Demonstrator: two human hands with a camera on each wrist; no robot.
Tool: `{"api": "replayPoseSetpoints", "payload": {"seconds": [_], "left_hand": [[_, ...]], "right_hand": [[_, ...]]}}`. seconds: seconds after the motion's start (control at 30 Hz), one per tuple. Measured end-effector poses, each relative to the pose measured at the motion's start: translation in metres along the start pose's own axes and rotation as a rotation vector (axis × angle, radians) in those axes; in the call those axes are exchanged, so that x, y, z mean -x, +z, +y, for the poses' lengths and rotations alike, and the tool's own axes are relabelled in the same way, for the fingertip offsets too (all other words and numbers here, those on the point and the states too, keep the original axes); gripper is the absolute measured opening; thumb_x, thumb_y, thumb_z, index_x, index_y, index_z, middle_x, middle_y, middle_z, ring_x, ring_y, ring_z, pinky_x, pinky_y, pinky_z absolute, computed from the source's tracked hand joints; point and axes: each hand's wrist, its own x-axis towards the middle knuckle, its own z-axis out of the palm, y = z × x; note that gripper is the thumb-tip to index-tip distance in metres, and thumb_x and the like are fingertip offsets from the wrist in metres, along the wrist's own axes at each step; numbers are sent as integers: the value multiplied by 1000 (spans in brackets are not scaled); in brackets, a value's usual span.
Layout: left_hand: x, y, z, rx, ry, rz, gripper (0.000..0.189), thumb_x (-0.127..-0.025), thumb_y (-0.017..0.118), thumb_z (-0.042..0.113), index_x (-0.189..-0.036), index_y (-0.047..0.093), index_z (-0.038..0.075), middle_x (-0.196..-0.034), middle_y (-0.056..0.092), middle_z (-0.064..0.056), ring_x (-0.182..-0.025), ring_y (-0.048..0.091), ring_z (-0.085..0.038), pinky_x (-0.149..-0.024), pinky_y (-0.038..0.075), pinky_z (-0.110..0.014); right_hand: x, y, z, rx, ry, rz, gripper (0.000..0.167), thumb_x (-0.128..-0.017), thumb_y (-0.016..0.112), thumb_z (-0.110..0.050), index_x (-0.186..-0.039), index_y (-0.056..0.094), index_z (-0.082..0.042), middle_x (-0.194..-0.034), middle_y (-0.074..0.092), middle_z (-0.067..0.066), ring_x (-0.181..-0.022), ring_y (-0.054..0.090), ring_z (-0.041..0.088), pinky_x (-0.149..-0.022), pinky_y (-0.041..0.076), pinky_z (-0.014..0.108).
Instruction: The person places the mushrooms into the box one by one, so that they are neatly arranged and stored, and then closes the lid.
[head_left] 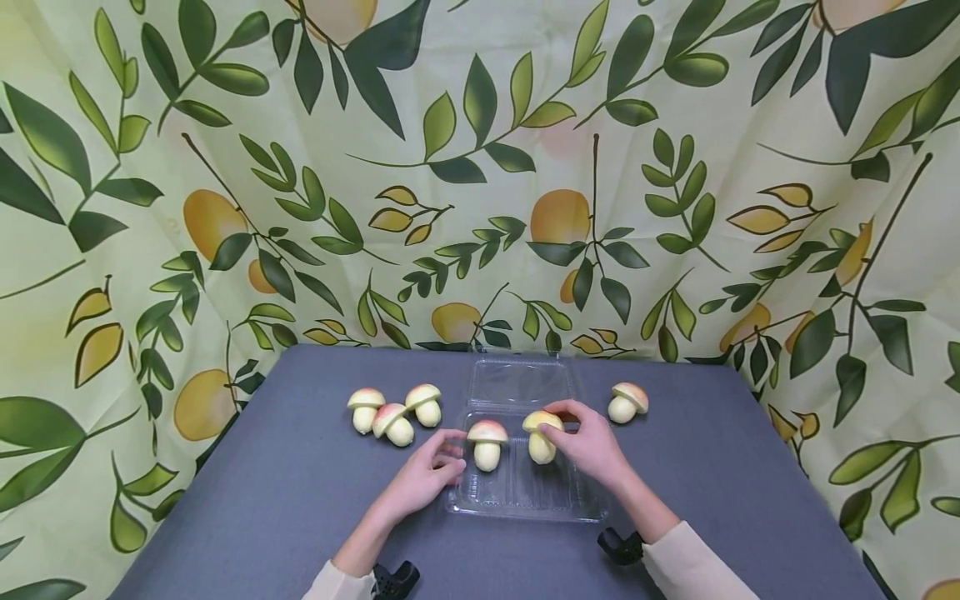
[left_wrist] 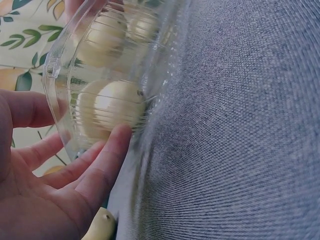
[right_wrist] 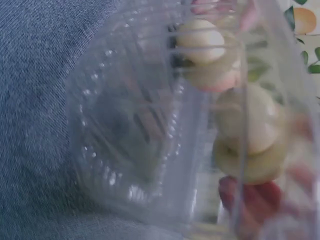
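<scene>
A clear plastic clamshell box [head_left: 525,504] lies with its lid [head_left: 522,381] folded back. In its left part stands a toy mushroom [head_left: 487,447] with a reddish cap and cream stem. My right hand [head_left: 588,442] pinches the cap of a yellow-capped toy mushroom [head_left: 543,439] in the box's right part; I cannot tell if its stem touches the bottom. My left hand [head_left: 429,475] rests against the box's left side, fingers fairly straight. The left wrist view shows these fingers [left_wrist: 107,165] at the clear wall beside a mushroom [left_wrist: 118,106]. The right wrist view is blurred.
Three toy mushrooms [head_left: 393,423] lie close together left of the box. Another mushroom [head_left: 627,403] lies to the right, beyond my right hand. A grey cloth-covered table [head_left: 315,467] bears everything. Behind it hangs a leaf-and-fruit patterned curtain [head_left: 480,250].
</scene>
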Motion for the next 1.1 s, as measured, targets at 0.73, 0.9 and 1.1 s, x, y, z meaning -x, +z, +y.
{"api": "replayPoseSetpoints", "payload": {"seconds": [0.73,0.9,1.1], "left_hand": [[0,1,-2,14,-1,1,43,-101,61,7,-141,49,0,-120,59,-25,-104,66,-37,-78,60,-32],[-1,1,-3,10,-4,3,43,-101,60,7,-142,49,0,-121,59,-25,-104,67,-37,-78,60,-32],[0,1,-2,11,-2,3,43,-101,61,7,-142,49,0,-120,59,-25,-102,67,-37,-78,61,-35]], "right_hand": [[0,25,3,148,-20,-30,26,-86,82,-17,-109,74,-7,-103,69,4,-94,65,21,-79,53,36],[-1,28,3,169,-15,-43,24,-86,82,-17,-107,73,-8,-102,69,4,-95,65,22,-81,53,38],[-2,31,7,186,-9,-47,26,-87,82,-20,-108,73,-9,-103,68,3,-97,64,22,-83,53,40]]}}
